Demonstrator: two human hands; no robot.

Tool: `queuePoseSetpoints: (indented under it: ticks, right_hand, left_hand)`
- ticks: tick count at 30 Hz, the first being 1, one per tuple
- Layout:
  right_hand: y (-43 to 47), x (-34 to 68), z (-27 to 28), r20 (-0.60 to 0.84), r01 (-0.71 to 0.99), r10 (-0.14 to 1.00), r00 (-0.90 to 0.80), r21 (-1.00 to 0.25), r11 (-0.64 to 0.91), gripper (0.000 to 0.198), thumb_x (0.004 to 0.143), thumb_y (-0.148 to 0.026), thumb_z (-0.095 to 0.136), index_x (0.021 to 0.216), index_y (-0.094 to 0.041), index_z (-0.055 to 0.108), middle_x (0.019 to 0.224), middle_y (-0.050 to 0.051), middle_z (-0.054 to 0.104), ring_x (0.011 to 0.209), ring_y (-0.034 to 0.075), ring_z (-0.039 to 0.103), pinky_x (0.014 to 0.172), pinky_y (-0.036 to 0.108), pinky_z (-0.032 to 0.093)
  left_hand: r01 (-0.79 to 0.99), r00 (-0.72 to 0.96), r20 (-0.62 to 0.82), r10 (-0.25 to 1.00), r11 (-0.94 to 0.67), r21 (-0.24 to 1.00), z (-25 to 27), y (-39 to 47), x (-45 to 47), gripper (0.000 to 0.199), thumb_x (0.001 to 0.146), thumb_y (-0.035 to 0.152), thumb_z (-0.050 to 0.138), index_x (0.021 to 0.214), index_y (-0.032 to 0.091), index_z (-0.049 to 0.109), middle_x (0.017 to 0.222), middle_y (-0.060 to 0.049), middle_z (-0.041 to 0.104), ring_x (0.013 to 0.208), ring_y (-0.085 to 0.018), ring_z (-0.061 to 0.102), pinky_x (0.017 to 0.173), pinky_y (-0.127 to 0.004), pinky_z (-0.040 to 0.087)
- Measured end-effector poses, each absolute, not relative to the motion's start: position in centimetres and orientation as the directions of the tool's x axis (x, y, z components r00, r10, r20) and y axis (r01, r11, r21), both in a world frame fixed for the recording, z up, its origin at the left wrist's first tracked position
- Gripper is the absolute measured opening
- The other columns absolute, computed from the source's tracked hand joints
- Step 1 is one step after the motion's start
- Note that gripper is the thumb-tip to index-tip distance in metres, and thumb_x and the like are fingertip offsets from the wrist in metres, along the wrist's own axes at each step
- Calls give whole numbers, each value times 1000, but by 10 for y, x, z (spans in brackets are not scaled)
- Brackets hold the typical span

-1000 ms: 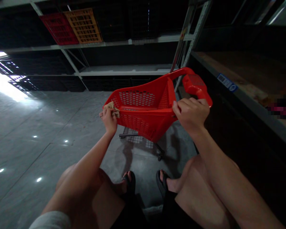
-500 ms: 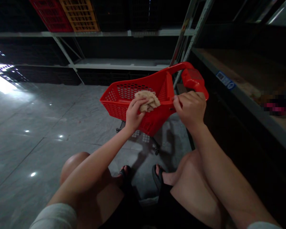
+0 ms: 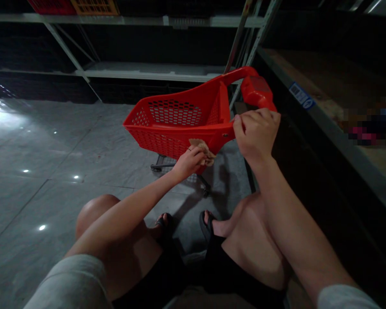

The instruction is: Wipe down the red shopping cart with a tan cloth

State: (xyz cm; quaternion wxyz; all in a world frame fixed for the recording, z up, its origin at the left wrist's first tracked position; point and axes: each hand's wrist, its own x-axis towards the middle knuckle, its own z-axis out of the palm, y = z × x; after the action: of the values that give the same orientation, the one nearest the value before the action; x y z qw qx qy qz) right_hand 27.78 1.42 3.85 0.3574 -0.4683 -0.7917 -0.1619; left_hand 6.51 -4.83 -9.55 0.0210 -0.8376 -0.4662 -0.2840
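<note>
A small red shopping cart with a perforated basket stands on the floor before my knees. My left hand is closed on a crumpled beige cloth, which lies against the outer side of the basket, low and near the handle end. My right hand is wrapped round the near arm of the cart's red handle. The cart's inside shows bare red walls. Part of the handle is hidden under my right fingers.
A metal rack with dark crates runs behind the cart. Red and yellow crates sit on its upper shelf. At the right is a dark ledge with a blue label. Grey tiled floor stretches to the left.
My left hand has moved the cloth from the basket's upper rim down onto its outer side. My right hand keeps its hold on the handle. The view has tilted slightly downward.
</note>
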Motion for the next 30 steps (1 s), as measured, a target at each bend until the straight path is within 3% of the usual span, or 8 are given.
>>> queuePoseSetpoints:
  ticks: [3,5,9,12,15,20,27,30]
  right_hand:
    - [19,277,36,716,851,632,-297,-101,515,56,111,-35,33,80,-17,76,90,10,81,90,26,63,92,48,36]
    - [23,276,35,727,844,628,-276,-130,521,69,113,-38,21,79,-18,78,86,10,80,87,25,63,90,49,34]
    - [25,277,32,752,829,612,-247,-162,535,83,114,-45,9,80,-18,80,83,11,79,85,25,61,90,48,34]
    - [23,282,33,731,806,616,-294,-156,571,78,114,-45,12,86,-18,80,86,10,78,88,25,61,92,47,34]
    - [18,286,37,703,777,622,-346,-156,609,73,114,-45,15,88,-20,78,91,8,79,92,24,62,94,45,34]
    - [12,283,41,703,805,636,-318,-155,573,70,112,-43,18,75,-18,72,80,10,76,89,24,64,91,43,34]
    - [22,292,35,706,742,612,-357,-184,644,64,111,-35,23,90,-19,81,93,11,79,95,24,62,95,46,31]
    - [26,300,37,687,712,596,-415,-163,683,56,108,-35,31,91,-19,83,96,11,81,96,25,62,96,47,32]
  left_hand:
    - [768,219,768,602,-592,245,-54,-43,77,20,103,28,61,121,24,68,127,-8,64,121,-23,59,106,-41,53]
    - [779,194,776,600,-575,250,-44,-43,89,23,104,31,61,124,24,68,130,-8,64,123,-23,58,110,-42,51]
    - [813,498,418,760,-576,79,-80,-50,104,20,101,18,60,117,19,72,131,-9,69,118,-24,62,106,-39,54]
    - [761,644,203,738,-646,-66,-102,-51,104,19,101,13,59,110,17,74,126,-10,72,109,-22,66,94,-33,58]
    - [731,653,384,653,-676,-94,-77,-43,103,21,105,18,54,115,17,72,123,-10,72,116,-22,64,96,-33,58]
    - [777,370,723,583,-621,102,-25,-22,108,31,111,26,44,133,26,65,136,-6,66,134,-23,56,115,-43,50]
    - [664,709,210,673,-738,123,-111,-34,73,16,99,16,60,96,25,72,102,-3,74,100,-19,71,91,-30,59]
    - [638,746,157,647,-763,107,-115,-34,47,12,97,16,64,94,25,72,103,-3,75,99,-17,72,91,-28,60]
